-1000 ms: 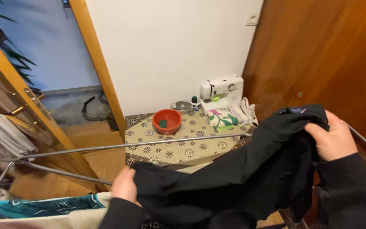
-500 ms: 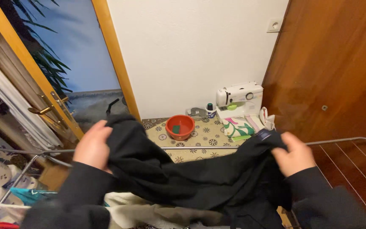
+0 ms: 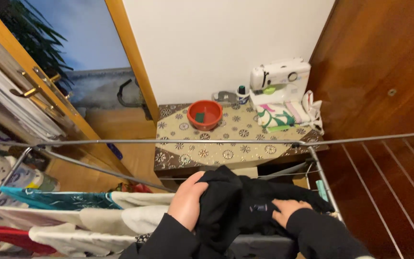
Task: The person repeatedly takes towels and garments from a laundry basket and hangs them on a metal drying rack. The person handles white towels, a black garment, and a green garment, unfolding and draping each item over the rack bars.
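Both grips are on a bunched black fabric garment (image 3: pixel 245 206) lying over the rails of a grey metal drying rack (image 3: pixel 178 142): my left hand (image 3: pixel 187 201) curls closed round its left edge, my right hand (image 3: pixel 288 211) presses flat and open on top. I judge it soft, light and limp, best taken at an edge. White and teal cloths (image 3: pixel 73 211) hang beside it.

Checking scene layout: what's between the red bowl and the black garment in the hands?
Head view: the patterned tabletop, then the drying rack's top rail, lie between the red bowl and black garment.
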